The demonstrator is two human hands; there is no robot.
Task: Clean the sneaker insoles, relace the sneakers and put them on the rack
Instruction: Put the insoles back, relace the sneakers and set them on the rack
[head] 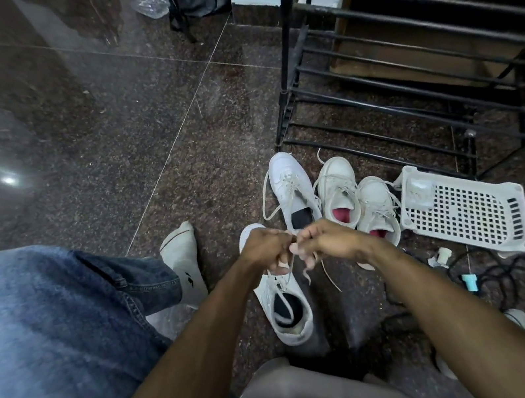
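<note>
sneaker (pixel 283 303) with a dark insole inside is lying on the dark stone floor (pixel 103 128), right below both hands. its lace (pixel 291 263) is being pinched by the curled fingers of the left hand (pixel 270 246) and of the right hand (pixel 321 239), which are being held close together above the tongue. loose lace ends are hanging under the right hand. a second white sneaker (pixel 292 190) is lying just beyond, and a pair with pink insoles (pixel 358 200) is lying beside it, touching a white perforated basket (pixel 464 210). the black rack (pixel 402 47) is standing behind them. a small dark logo is being shown on the white sock (pixel 184 260); it cannot be read.
</note>
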